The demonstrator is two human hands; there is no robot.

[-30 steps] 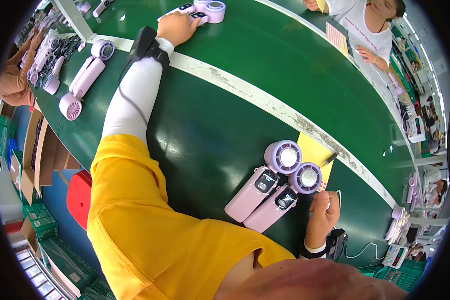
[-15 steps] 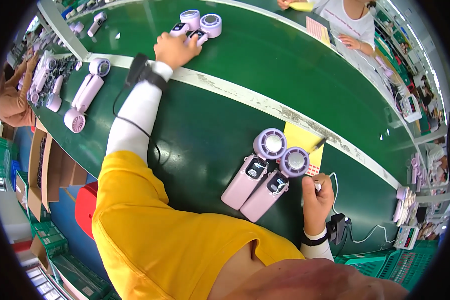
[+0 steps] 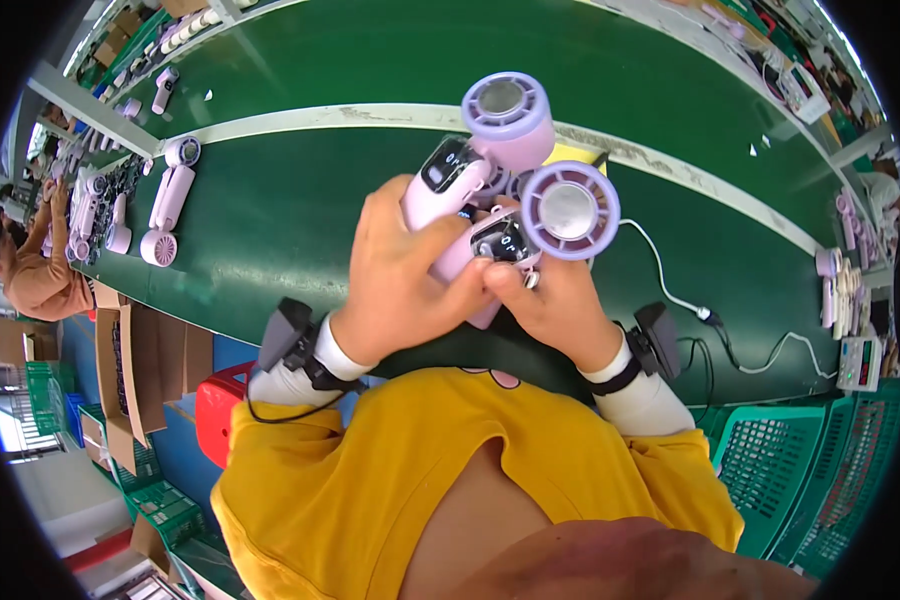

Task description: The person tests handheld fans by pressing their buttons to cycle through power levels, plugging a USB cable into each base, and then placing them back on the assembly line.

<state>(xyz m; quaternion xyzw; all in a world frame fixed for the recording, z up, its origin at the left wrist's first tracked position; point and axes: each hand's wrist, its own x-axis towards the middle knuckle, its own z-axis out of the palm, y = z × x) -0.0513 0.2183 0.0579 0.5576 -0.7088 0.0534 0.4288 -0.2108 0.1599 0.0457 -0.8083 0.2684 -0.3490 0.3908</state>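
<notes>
Two pale-purple handheld fans are raised over the near edge of the green table. My left hand (image 3: 395,270) is closed around both. The left fan (image 3: 510,115) tilts away, its round head up. The right fan (image 3: 570,210) has a silver-centred head and a dark lit display. My right hand (image 3: 565,305) is closed at this fan's lower side, with the thumb by the display; its other fingers are mostly hidden. A small pale tip shows beside that thumb, too small to name. Behind the raised fans, parts of more fans (image 3: 495,182) show.
A white cable (image 3: 660,270) runs from behind the right fan to a connector at right. A yellow sheet (image 3: 578,155) is partly covered. A folded-out fan (image 3: 173,195) lies at left, near cartons (image 3: 145,370). Green baskets (image 3: 765,455) and a small meter (image 3: 858,363) stand at right.
My left hand has come back from the far side of the table with two fans. My right hand has moved left and up to meet them. The displays are now lit.
</notes>
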